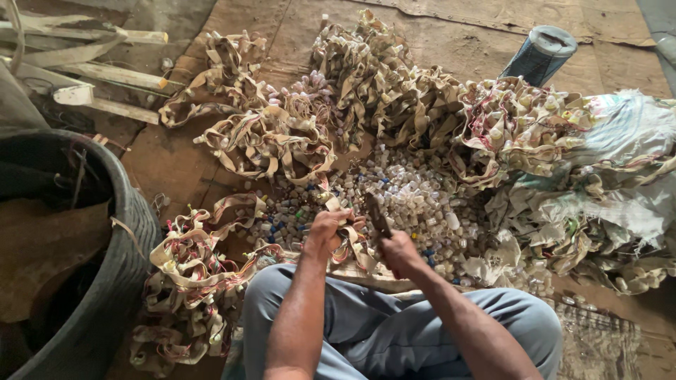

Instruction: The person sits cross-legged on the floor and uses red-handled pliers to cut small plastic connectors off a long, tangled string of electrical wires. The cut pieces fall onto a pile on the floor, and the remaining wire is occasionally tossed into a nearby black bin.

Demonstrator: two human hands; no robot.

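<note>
The left hand (327, 229) is closed around a beige strap (348, 243), holding it down on a wooden block (366, 274) just in front of the knees. The right hand (398, 253) is shut on a dark tool (377, 214) whose tip stands over the strap, close beside the left grip. Directly beyond both hands lies a heap of small caps (408, 193), touching the block's far edge. Tangled strap piles (296, 134) ring the spot at the far side and left. A black tub (127, 260) closes off the left and crumpled sacks (605, 197) the right. Bare floor (162, 162) shows only at the far left and far edge.
</note>
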